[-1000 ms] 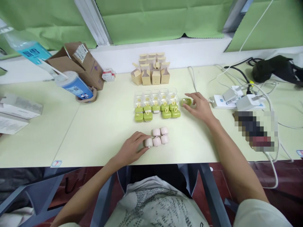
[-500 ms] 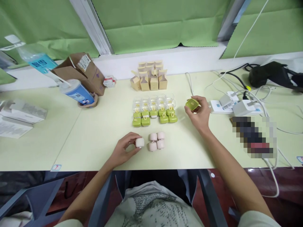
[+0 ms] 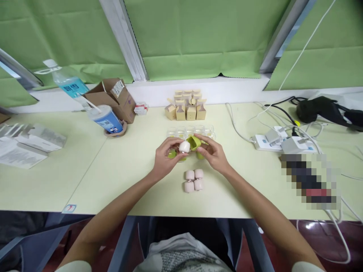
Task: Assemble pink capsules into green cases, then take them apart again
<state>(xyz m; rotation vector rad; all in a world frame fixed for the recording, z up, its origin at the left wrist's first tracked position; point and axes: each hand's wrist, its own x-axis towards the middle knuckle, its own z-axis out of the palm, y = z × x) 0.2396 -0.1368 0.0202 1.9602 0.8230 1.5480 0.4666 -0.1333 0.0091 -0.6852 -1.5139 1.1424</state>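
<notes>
My left hand point(image 3: 165, 158) pinches a small pink rounded piece point(image 3: 185, 146) above the table. My right hand point(image 3: 214, 153) grips a small green case point(image 3: 194, 142), held right against the pink piece. Both hands meet over a row of green cases point(image 3: 181, 155) and clear plastic boxes point(image 3: 190, 132), which they partly hide. Three more pink pieces point(image 3: 194, 180) lie on the table just below my hands.
Small tan cardboard boxes point(image 3: 188, 105) stand at the back. A blue-labelled cup point(image 3: 107, 119), a water bottle point(image 3: 68, 82) and an open brown carton point(image 3: 116, 95) are at the back left, papers point(image 3: 27, 141) far left. A power strip point(image 3: 276, 141), cables and a black device point(image 3: 320, 108) fill the right.
Both hands lifted their pieces and came together at the middle: the left brought a pink piece up from the group, the right carried the green case in from the right.
</notes>
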